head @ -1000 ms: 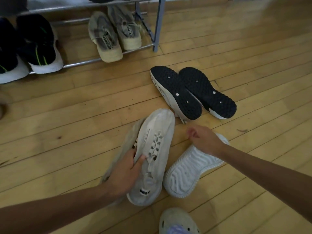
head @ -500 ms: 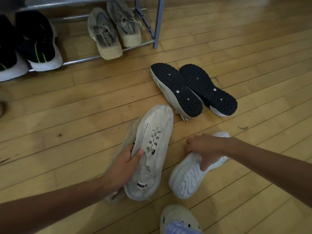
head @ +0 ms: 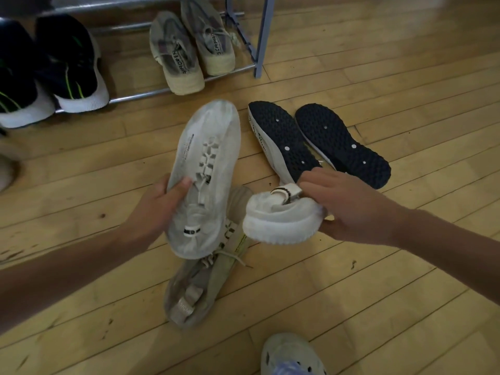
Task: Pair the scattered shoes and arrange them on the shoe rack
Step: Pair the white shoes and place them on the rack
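1. Head view: left hand (head: 159, 209) grips a white shoe (head: 208, 169) at mid-body, thumb by the laces, toe toward the shoe rack (head: 263, 36).
2. Right hand (head: 349, 207) curls round a second white shoe (head: 281, 220), heel toward camera, just beside the first.
3. Tan shoe (head: 197, 288) on the floor, partly under the first.
4. Black-soled pair (head: 284, 142) lies sole-up near the rack.

Left hand (head: 157, 209), right hand (head: 343, 207) bare; arms (head: 446, 255) bare; foot in pale perforated clog (head: 289, 353), blue-striped fabric (head: 286, 370) at opening.

Each hand (head: 159, 209) (head: 349, 209) grips a white shoe (head: 208, 163) (head: 281, 220) — aloft.
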`<state>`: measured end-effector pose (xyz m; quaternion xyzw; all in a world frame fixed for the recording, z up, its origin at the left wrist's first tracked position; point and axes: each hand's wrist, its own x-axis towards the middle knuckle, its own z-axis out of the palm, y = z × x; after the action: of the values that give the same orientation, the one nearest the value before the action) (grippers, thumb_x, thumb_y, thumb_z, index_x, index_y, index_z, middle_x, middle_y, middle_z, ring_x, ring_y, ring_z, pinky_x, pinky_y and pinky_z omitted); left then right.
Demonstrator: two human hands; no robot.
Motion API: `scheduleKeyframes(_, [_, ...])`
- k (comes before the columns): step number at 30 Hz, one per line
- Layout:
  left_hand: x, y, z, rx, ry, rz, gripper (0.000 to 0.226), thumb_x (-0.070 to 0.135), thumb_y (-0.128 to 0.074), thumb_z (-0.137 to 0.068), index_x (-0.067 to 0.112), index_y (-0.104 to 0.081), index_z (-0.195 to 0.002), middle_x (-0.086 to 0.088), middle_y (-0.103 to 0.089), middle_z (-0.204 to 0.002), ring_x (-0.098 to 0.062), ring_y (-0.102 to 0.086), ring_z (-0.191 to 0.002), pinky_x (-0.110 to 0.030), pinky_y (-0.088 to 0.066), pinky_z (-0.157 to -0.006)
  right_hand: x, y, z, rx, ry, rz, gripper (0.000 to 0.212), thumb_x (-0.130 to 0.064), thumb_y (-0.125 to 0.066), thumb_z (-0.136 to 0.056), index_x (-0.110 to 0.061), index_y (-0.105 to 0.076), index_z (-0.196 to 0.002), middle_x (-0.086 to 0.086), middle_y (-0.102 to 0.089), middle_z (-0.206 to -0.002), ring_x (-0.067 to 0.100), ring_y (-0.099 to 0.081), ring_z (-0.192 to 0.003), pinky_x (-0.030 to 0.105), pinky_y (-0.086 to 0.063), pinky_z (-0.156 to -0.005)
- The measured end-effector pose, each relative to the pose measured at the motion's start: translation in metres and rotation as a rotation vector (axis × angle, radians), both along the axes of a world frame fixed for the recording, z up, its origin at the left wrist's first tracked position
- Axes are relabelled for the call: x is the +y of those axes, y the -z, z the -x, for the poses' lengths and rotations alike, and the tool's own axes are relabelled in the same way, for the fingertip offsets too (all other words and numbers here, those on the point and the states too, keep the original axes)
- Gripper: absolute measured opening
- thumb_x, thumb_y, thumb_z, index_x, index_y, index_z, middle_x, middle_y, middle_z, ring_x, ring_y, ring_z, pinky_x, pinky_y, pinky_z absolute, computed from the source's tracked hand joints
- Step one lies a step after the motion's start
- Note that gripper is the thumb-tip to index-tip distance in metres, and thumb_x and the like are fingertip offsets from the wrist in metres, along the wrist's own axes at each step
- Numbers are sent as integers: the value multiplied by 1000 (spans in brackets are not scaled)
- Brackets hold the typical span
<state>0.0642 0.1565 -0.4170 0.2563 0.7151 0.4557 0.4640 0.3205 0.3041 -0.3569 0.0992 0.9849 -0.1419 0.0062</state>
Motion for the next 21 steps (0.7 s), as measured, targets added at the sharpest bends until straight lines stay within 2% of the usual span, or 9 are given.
scheduleKeyframes(2, [2, 1, 7, -20, 6, 9, 27, 39, -48, -94, 25, -60, -115, 12, -71, -94, -4, -69, -82, -24, -50, -69, -10, 5, -5, 112, -8, -84, 29, -17, -65, -73, -17, -44, -93, 4, -59, -92, 16, -44, -80, 24, -35, -67])
scheduleKeyframes(4, [0, 3, 8, -30, 37, 23, 22, 38, -49, -94, 27, -62, -107, 15, -74, -85, -2, -70, -76, -21, -50, -66, -23, 12, -11, 207, -51, -152, 23, -13, -61, -75, -13, -45, -92, 8, -64, -92, 21, -47, -81, 29, -38, -69])
scheduleKeyframes(6, [-3, 7, 5, -51, 79, 31, 17, 36, -48, -95, 30, -63, -100, 20, -74, -80, 0, -71, -74, -16, -51, -61, -36, 18, -14, 235, -105, -198, 21, -11, -61, -77, -12, -45, -91, 8, -67, -92, 21, -49, -81, 31, -37, -70])
scheduleKeyframes(9, [-7, 11, -1, -74, 107, 35, 17, 34, -48, -95, 29, -63, -101, 16, -75, -84, -3, -71, -77, -12, -52, -57, -50, 18, -14, 276, -122, -186, 27, -13, -67, -76, -14, -45, -92, 6, -69, -96, 20, -51, -81, 31, -37, -69])
scheduleKeyframes(15, [-9, 14, -3, -101, 46, 58, 27, 35, -49, -94, 22, -62, -113, 6, -72, -98, -11, -70, -85, -26, -51, -71, -69, 16, -5, 335, -208, -178, 28, -12, -67, -78, -16, -42, -90, 5, -65, -97, 20, -52, -80, 31, -39, -67])
scheduleKeyframes(21, [-10, 14, 5, -101, 32, 46, 20, 35, -49, -95, 26, -64, -106, 6, -73, -98, -15, -69, -90, -30, -52, -76, -63, 18, -5, 257, -218, -177, 38, -9, -73, -70, -16, -43, -91, 6, -69, -96, 22, -57, -78, 33, -41, -67])
